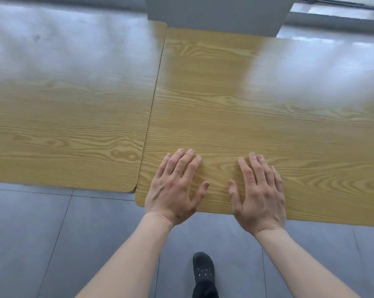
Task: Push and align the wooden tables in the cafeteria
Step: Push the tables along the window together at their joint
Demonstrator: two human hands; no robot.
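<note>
Hands: left hand (173,190) and right hand (259,194) lie flat, fingers spread, gripping nothing, at the near edge of the right yellow wood-grain table (246,108).
Tables: left yellow wood-grain table (70,125) touches it.
Progress: near edges remain offset; judged unfinished.

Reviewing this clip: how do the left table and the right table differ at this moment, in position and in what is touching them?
The right table sticks out nearer the person than the left table, so their near edges are not flush. The left hand and right hand both lie flat, fingers spread, on the right table; nothing touches the left table. The right table's far edge meets a grey pillar. Both have the same light wood-grain tops with rounded corners.
</note>
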